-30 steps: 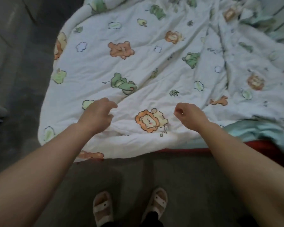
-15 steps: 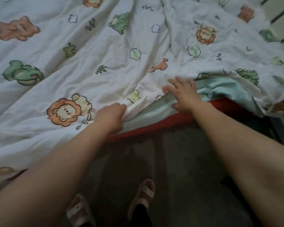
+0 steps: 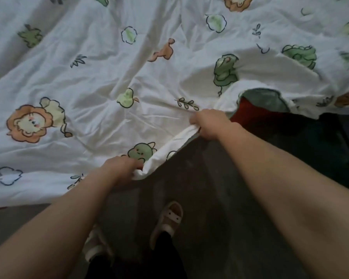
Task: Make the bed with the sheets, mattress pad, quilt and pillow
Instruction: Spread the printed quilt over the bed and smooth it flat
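Note:
A white quilt (image 3: 109, 81) printed with lions, bears and green animals covers the bed and fills the upper view, creased all over. My left hand (image 3: 122, 168) is shut on the quilt's near edge at lower centre. My right hand (image 3: 210, 123) grips the same edge further right and higher, so the hem stretches between both hands. Past my right hand the quilt is folded back, showing a pale green sheet (image 3: 264, 98) over the red mattress side (image 3: 250, 113).
Grey floor (image 3: 210, 198) lies below the bed edge. My feet in light sandals (image 3: 169, 216) stand close to the bed. A dark area (image 3: 330, 148) sits at the right, beside the bed's corner.
I have shifted right along the bed. Both hands went from hovering loosely over the quilt to closing on its near edge, and the hem now covers most of the exposed sheet.

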